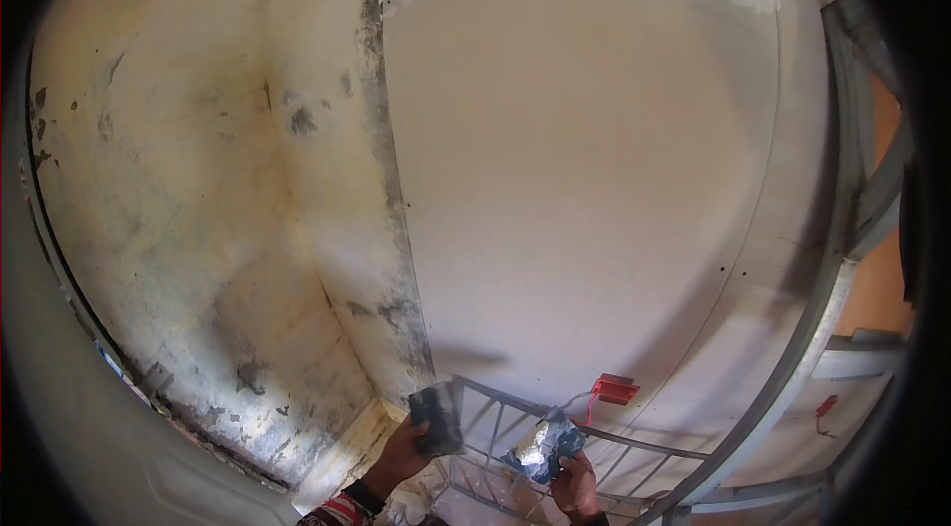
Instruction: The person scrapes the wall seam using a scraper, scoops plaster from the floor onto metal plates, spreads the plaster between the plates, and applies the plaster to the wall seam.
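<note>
A dark plastering trowel (437, 418) is gripped in the closed left hand (401, 457), while a putty-loaded blade (544, 446) is held flat by the closed right hand (575, 482), probably so the filler stays on.

The smooth plastered wall (594, 179) ahead is bare and open to reach. Below it, the metal railing (555, 447) and red box (614, 389) obstruct. The grey metal frame (842, 229) bounds the right side.
</note>
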A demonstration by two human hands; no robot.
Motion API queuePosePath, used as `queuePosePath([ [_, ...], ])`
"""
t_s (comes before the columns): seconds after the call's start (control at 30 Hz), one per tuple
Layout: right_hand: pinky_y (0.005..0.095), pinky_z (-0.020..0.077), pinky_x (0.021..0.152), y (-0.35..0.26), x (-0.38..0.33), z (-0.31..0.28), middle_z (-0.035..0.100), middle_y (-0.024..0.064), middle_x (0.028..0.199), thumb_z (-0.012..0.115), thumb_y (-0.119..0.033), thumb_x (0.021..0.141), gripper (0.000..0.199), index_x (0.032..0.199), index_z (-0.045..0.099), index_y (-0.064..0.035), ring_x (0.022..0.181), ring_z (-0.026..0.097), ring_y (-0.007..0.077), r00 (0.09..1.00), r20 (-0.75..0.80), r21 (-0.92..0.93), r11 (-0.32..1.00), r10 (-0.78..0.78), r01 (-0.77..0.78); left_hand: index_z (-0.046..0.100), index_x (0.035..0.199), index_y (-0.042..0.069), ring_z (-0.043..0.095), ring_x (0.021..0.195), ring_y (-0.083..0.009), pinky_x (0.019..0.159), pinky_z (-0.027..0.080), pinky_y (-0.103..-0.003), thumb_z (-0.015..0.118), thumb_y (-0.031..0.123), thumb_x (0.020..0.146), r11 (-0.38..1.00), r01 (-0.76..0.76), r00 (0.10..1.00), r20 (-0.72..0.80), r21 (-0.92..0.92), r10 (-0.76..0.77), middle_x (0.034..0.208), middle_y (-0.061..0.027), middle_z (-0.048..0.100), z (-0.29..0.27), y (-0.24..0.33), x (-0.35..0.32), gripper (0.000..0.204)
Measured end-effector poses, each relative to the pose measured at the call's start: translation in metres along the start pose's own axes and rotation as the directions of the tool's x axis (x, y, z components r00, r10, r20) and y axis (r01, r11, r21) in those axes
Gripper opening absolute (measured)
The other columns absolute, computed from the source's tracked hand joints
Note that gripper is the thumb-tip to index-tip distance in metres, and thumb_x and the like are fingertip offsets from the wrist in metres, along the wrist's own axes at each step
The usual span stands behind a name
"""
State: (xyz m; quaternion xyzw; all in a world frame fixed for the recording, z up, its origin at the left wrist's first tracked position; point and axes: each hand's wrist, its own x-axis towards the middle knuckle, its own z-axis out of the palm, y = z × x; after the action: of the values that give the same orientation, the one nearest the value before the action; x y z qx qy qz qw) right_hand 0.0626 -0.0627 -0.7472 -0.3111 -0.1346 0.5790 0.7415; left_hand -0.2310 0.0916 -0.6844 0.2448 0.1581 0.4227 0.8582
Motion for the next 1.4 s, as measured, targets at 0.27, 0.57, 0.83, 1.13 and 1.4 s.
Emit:
queuePosePath([
  [0.27,0.0356,0.0497,0.059,0.008,0.005,0.072,0.063,0.0046,0.101,0.047,-0.013,0.095,0.022,0.115,0.055,-0.0105,0.072,0.061,0.0208,0.994,-0.063,-0.156,0.984,-0.094,0.084,0.062,0.107,-0.002,0.059,0.076,-0.0145,0.071,0.050,-0.032,0.064,0.015,0.090,0.276,-0.288,0.902,0.162,0.917,0.401,0.084,-0.0095,0.067,0.033,0.046,0.044,0.023],
  [0.57,0.0384,0.0576,0.081,-0.027,0.029,0.170,0.064,0.0043,0.105,0.049,-0.009,0.098,0.018,0.116,0.052,-0.0070,0.091,0.067,0.0168,0.953,-0.060,-0.136,0.948,-0.296,0.286,0.064,0.108,-0.004,0.063,0.085,-0.0342,0.074,0.052,-0.039,0.058,-0.006,0.086,-0.302,-0.796,0.510,0.850,0.525,0.133,0.100,-0.0172,0.067,0.130,0.099,0.052,0.023],
  [0.83,0.0336,0.0599,0.076,-0.017,0.026,0.177,0.065,0.0092,0.109,0.045,-0.007,0.099,0.023,0.121,0.051,-0.0041,0.090,0.070,0.0198,0.933,-0.039,-0.176,0.922,-0.357,0.345,0.066,0.110,-0.004,0.064,0.086,-0.0330,0.075,0.052,-0.038,0.059,-0.010,0.080,-0.372,-0.774,0.553,0.833,0.512,-0.004,0.106,-0.0179,0.069,0.113,0.099,0.043,0.031],
  [1.13,0.0313,0.0605,0.072,-0.016,0.029,0.176,0.064,0.0095,0.109,0.047,-0.007,0.097,0.027,0.123,0.051,-0.0018,0.091,0.068,0.0175,0.934,-0.071,-0.270,0.908,-0.351,0.321,0.067,0.108,-0.003,0.064,0.080,-0.0320,0.071,0.052,-0.037,0.060,-0.010,0.076,-0.400,-0.759,0.582,0.811,0.513,-0.064,0.104,-0.0168,0.071,0.107,0.095,0.046,0.033],
  [1.4,0.0317,0.0617,0.074,-0.020,0.041,0.173,0.065,0.0111,0.106,0.045,-0.006,0.098,0.025,0.121,0.052,0.0033,0.090,0.069,0.0184,0.954,-0.066,-0.453,0.861,-0.292,0.232,0.066,0.103,-0.003,0.062,0.070,-0.0300,0.062,0.050,-0.037,0.059,-0.005,0.081,-0.273,-0.750,0.643,0.761,0.603,-0.085,0.092,-0.0159,0.069,0.085,0.076,0.051,0.023],
])
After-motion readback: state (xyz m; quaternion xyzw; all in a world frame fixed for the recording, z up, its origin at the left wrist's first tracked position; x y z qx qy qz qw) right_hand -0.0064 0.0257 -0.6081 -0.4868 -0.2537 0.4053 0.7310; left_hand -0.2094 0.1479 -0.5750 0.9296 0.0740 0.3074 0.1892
